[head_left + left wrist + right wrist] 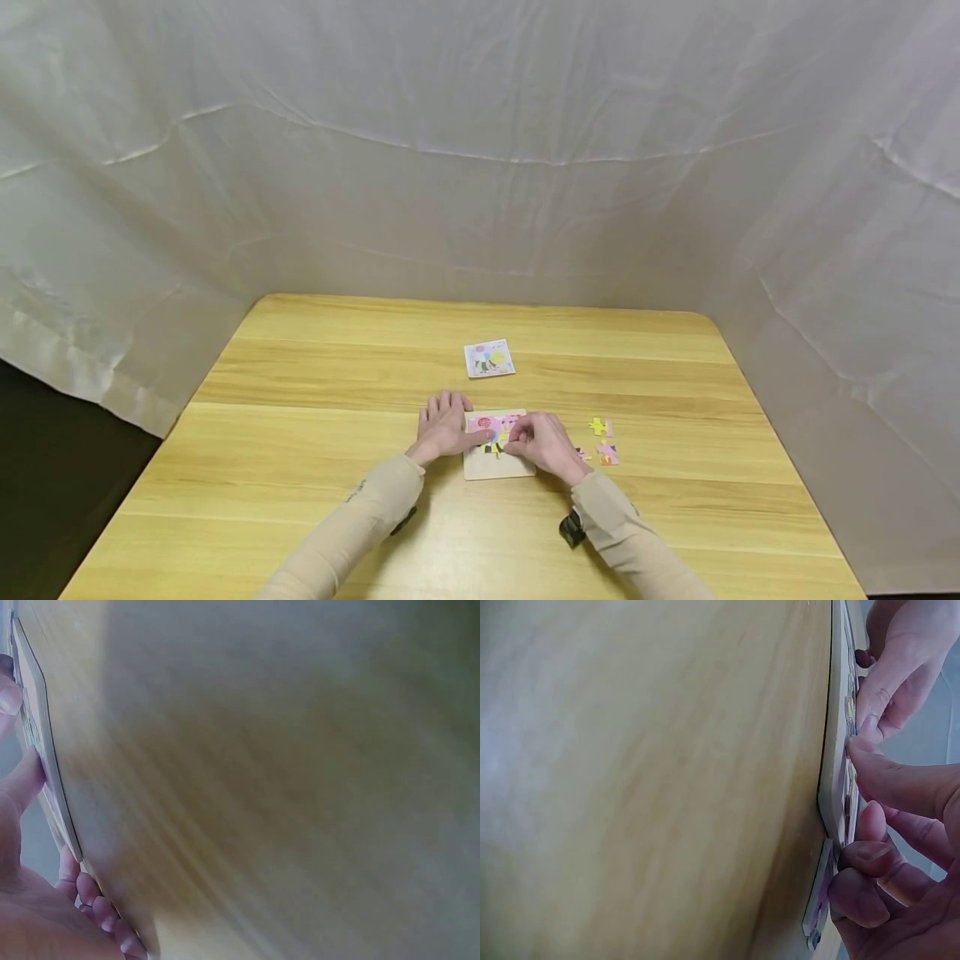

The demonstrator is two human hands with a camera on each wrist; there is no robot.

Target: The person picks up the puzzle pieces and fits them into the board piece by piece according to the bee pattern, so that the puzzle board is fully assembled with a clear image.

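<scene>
Now both hands (495, 437) press flat wooden puzzle board (498, 465).

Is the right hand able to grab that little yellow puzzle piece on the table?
Probably yes: the yellow puzzle piece lies just beside the right hand on bare wooden table, with nothing between them.

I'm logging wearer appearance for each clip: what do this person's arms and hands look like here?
Both arms wear long beige sleeves, the left sleeve and right sleeve reaching the wrists. A small black device sits under the right wrist; another dark one shows under the left. The left hand and right hand are bare, without gloves.
</scene>
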